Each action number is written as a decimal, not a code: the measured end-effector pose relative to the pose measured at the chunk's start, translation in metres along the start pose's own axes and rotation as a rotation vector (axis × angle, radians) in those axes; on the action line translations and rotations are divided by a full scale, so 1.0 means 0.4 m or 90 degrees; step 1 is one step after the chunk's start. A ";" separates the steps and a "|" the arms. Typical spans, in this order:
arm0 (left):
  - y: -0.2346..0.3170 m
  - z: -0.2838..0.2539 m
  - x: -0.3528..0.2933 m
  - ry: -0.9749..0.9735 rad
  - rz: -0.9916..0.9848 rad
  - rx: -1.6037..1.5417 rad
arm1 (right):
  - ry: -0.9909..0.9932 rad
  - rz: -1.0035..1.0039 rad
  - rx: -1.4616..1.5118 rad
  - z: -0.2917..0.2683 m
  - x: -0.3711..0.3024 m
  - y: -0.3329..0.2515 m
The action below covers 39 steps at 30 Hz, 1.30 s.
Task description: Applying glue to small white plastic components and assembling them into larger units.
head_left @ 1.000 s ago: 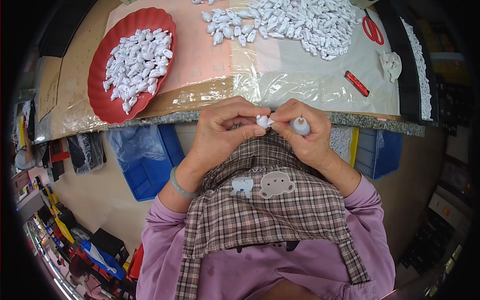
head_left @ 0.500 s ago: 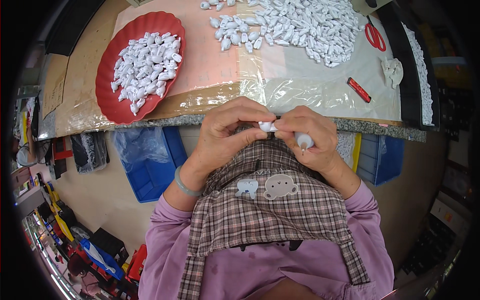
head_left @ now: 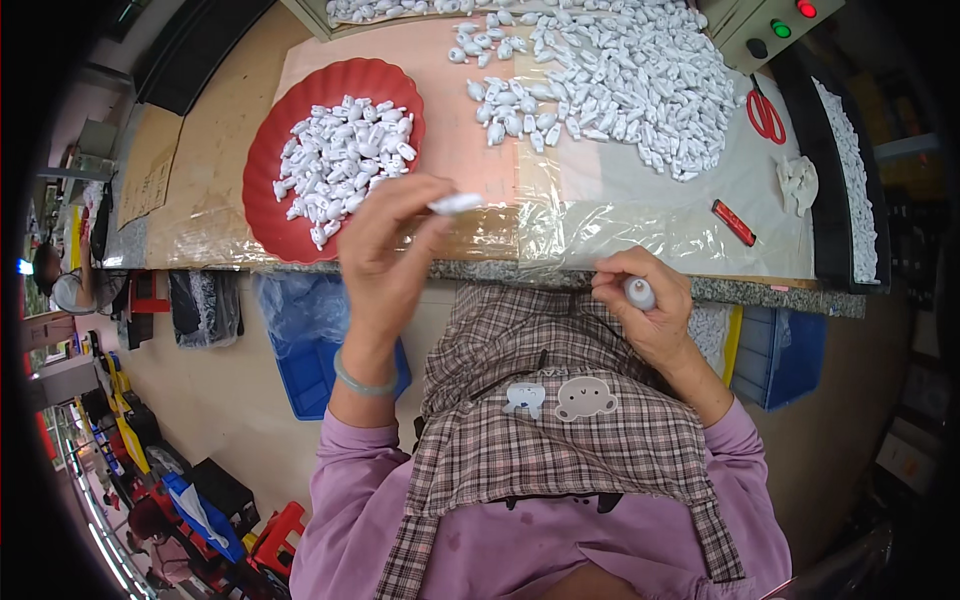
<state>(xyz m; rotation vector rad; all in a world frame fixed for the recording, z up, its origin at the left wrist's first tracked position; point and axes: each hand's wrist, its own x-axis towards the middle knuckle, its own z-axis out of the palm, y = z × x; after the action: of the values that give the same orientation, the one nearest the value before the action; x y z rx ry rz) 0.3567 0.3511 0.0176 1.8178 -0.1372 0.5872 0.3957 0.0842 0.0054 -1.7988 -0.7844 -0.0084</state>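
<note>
My left hand is raised beside the front right rim of the red scalloped tray. A small white moulded piece, slightly blurred, sits pinched at its fingertips. Inside the tray lies a heap of similar white pieces. Near the table's front edge, my right hand is curled round a small white squeeze bottle with a narrow tip. Thumb and index finger of that hand come together, and I cannot make out anything between them.
A wide spread of white pieces covers the far table. On the right lie red-handled scissors, a red cutter and a crumpled white wad. A box with lit buttons stands behind. Blue crates sit below the table.
My hands have come apart. The left has moved up and left toward the red tray with the white piece; the right has shifted slightly right and down, still holding the bottle. The view has shifted.
</note>
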 end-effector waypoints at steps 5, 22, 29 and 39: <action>0.001 -0.097 0.074 0.124 0.100 0.440 | -0.003 0.021 -0.023 -0.008 -0.013 0.013; -0.114 0.164 0.172 -0.061 -0.033 0.584 | -0.027 0.019 -0.015 -0.012 -0.018 0.011; -0.032 0.132 0.095 -0.130 -0.363 -0.280 | -0.027 0.206 0.312 -0.045 -0.014 0.036; 0.013 0.167 -0.018 -0.177 -0.572 -0.795 | 0.150 0.221 0.337 -0.076 0.008 -0.007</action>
<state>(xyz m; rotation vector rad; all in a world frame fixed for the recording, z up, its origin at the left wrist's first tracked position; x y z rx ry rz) 0.3700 0.2863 0.0046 0.5767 0.1218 -0.3781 0.4078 0.0606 0.0205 -1.3721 -0.2624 0.1952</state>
